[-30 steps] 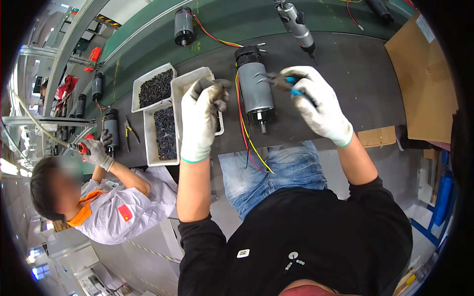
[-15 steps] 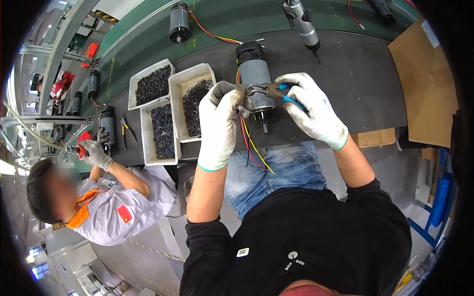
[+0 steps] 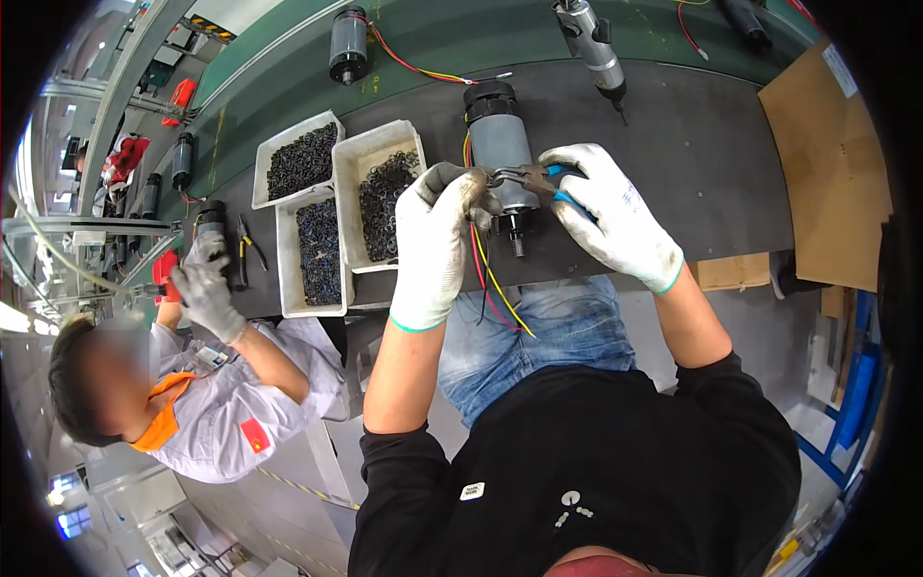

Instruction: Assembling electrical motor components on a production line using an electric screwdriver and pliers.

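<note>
My right hand (image 3: 613, 216), in a white glove, is closed round the blue handles of pliers (image 3: 527, 177). Their jaws point left and meet the fingertips of my gloved left hand (image 3: 437, 236). Those fingers are pinched; whatever small piece they hold at the jaws is too hidden to name. Just behind lies a grey cylindrical motor (image 3: 500, 144) with a black end cap, its threaded shaft pointing towards me. Red, yellow and black wires (image 3: 492, 279) hang from it over the bench edge.
Left of my hands, white bins (image 3: 351, 245) hold small dark rings and clips. A power screwdriver (image 3: 598, 58) hangs at the back. A cardboard box (image 3: 827, 163) bounds the right. Another motor (image 3: 348, 46) lies on the green belt. On my left, a co-worker's gloved hand (image 3: 207, 298) is near pliers (image 3: 247, 252).
My hands stay together at the plier jaws, with only a slight shift. The co-worker's hands have moved; one has come away from the red-and-black tool.
</note>
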Available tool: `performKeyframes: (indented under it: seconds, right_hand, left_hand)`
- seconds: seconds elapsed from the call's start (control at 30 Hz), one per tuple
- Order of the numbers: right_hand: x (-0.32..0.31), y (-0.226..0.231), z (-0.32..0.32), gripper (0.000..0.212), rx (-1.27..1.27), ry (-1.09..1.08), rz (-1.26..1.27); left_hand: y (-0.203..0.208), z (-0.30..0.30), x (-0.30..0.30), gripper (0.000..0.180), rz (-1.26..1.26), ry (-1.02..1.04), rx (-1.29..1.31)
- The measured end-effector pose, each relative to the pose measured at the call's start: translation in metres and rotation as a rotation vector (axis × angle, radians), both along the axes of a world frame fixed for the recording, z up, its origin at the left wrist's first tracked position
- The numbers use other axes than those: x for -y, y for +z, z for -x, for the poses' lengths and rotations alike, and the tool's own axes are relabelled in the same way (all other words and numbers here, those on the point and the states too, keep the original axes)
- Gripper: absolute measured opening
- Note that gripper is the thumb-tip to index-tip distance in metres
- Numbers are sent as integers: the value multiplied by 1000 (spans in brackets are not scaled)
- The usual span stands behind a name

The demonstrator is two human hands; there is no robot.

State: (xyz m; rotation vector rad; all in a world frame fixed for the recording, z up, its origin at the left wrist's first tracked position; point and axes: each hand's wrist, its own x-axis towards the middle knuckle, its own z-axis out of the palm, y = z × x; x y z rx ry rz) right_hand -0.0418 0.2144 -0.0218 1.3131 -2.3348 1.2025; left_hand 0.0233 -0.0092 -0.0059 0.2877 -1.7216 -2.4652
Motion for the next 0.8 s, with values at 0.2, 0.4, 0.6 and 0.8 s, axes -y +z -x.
performKeyframes:
  seconds: [0.2,0.4,0.6,0.8]
  right_hand:
    - [-3,2,3,19,-170,-66,-116]
    - [-9,-22,12,19,-41,-101,-111]
    - [23,-75,77,18,-220,-275,95]
    - [86,-44,74,31,466,-294,217]
  left_hand:
    - [0,1,-5,14,0,6,82]
    - [-11,18,-5,25,443,69,-9]
    - [-46,137,7,53,1600,-13,31]
    - [-66,170,42,58,1387,54,20]
